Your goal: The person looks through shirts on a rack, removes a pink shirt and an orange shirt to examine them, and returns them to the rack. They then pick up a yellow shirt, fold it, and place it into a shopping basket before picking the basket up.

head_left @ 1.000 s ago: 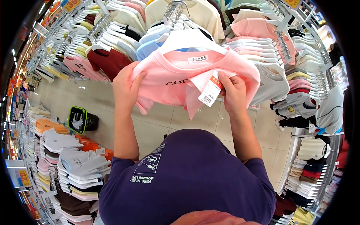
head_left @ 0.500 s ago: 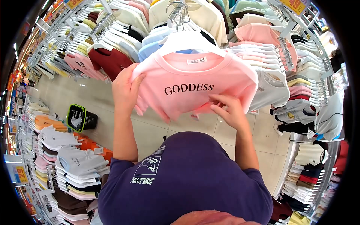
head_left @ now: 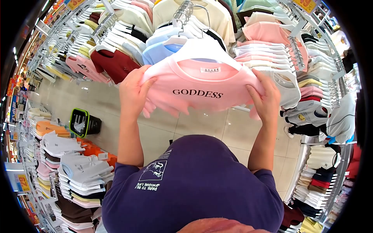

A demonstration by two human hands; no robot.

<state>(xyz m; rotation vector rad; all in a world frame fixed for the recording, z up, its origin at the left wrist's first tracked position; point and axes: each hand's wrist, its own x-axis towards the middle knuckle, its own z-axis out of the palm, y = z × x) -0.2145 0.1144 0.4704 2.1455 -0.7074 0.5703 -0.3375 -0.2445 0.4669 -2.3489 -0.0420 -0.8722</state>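
A pink T-shirt (head_left: pixel 198 83) printed with "GODDESS" is stretched out in front of me on a white hanger (head_left: pixel 200 50). My left hand (head_left: pixel 134 91) grips its shoulder and sleeve at the left side, thumb over the front. At the opposite shoulder, my right hand (head_left: pixel 266 95) pinches the fabric between thumb and fingers. The hanger's metal hook (head_left: pixel 206 17) rises beside the rack's front rail. Behind the pink shirt hangs a light blue shirt (head_left: pixel 157 52). The lower part of the pink shirt is foreshortened.
A black shopping basket (head_left: pixel 93 125) with a green rim stands on the tiled floor (head_left: pixel 159 128) at left. A dark red shirt (head_left: pixel 110 64) and pale shirts (head_left: pixel 281 85) hang on neighbouring rails. Stacked shirts (head_left: pixel 83 171) line the lower left. Someone's shoe (head_left: pixel 288 132) shows at right.
My right hand has moved from the shirt's lower front up and outward to its right shoulder, taking hold there. The shirt is spread wider and tilted, its hanger hook shifted right.
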